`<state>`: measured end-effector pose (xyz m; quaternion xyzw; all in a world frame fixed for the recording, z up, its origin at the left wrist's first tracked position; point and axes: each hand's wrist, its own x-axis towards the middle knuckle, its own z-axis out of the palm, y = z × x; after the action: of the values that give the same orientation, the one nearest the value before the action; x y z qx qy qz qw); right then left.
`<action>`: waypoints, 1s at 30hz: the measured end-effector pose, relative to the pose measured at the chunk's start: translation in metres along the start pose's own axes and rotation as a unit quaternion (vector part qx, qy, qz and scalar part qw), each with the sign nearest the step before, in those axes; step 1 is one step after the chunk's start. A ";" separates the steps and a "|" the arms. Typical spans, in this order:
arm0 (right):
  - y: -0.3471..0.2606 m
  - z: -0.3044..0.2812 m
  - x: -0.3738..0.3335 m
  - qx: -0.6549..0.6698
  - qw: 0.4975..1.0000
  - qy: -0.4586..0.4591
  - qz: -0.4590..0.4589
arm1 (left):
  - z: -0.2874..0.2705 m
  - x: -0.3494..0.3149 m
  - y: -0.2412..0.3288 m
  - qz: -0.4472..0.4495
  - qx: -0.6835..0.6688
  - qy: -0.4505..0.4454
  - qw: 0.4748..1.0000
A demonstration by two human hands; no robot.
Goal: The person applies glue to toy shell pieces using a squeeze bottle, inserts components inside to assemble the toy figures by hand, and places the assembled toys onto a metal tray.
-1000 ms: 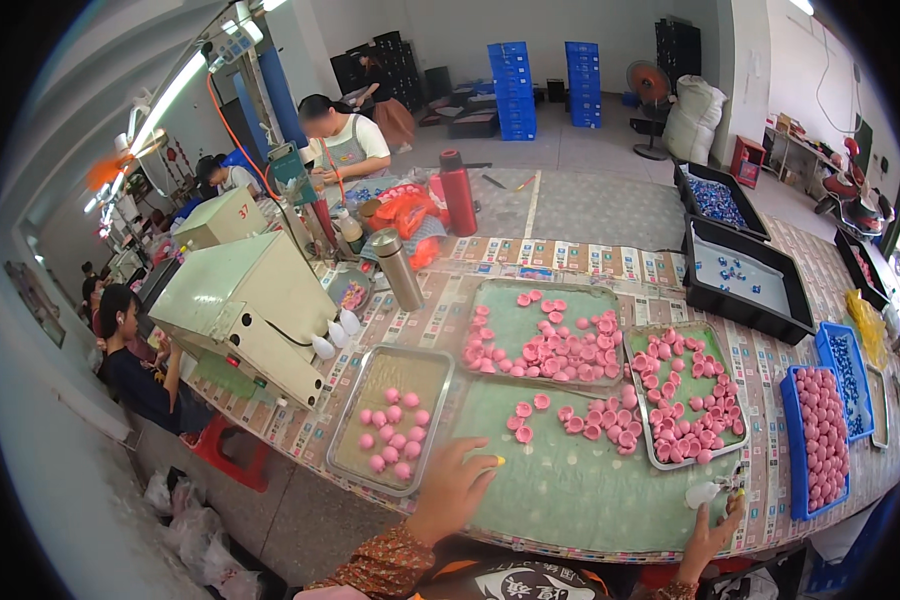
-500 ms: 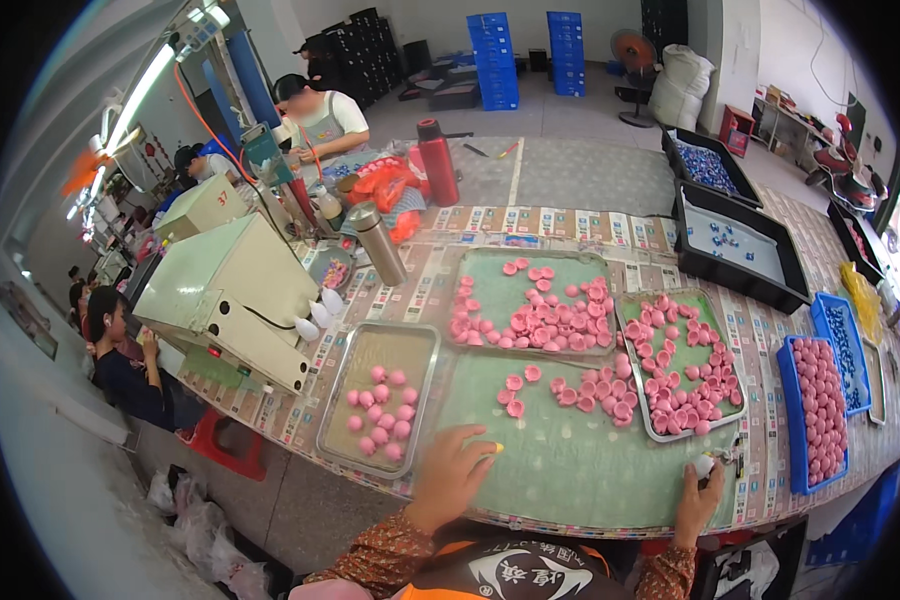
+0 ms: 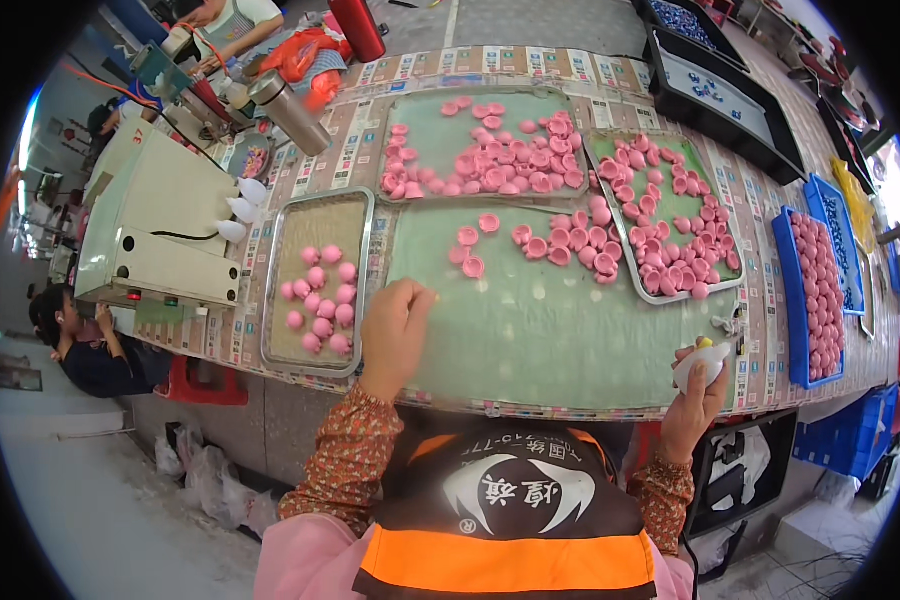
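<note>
My left hand (image 3: 395, 335) hangs over the green mat (image 3: 530, 340), just right of a metal tray (image 3: 270, 270) of pink balls (image 3: 320, 305). Its fingers are curled together, with a yellow spot at one fingertip; anything inside them is hidden. At the mat's right front corner, my right hand (image 3: 697, 395) is wrapped round a small white squeeze bottle (image 3: 708, 362), which is tilted, with a bit of yellow by its top. Several loose hollow pink half-balls (image 3: 560, 240) lie on the mat beyond both hands. More half-balls fill the two trays behind, one green-lined tray (image 3: 642, 285) at the right.
A pale machine box (image 3: 160, 220) with white bulbs (image 3: 242, 208) stands left. Steel (image 3: 290, 112) and red (image 3: 358, 30) flasks stand behind it. At right are a blue crate (image 3: 790, 290) of pink balls and black trays (image 3: 720, 100). Two people sit at the left.
My view has tipped downward, so the table sits higher. My left hand's fingers have drawn together from a spread pose. The white bottle in my right hand is raised and shows more.
</note>
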<state>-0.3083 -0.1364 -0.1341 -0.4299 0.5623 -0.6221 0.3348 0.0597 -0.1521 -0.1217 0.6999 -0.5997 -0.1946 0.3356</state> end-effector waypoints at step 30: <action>0.018 0.067 -0.029 -0.150 0.936 -0.318 0.016 | 0.032 -0.045 0.048 0.076 -0.139 -0.085 0.984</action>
<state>-0.2361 -0.1402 -0.1566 -0.6413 0.5204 -0.3559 0.4373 -0.0048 -0.1190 -0.1163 0.5798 -0.6444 -0.3092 0.3911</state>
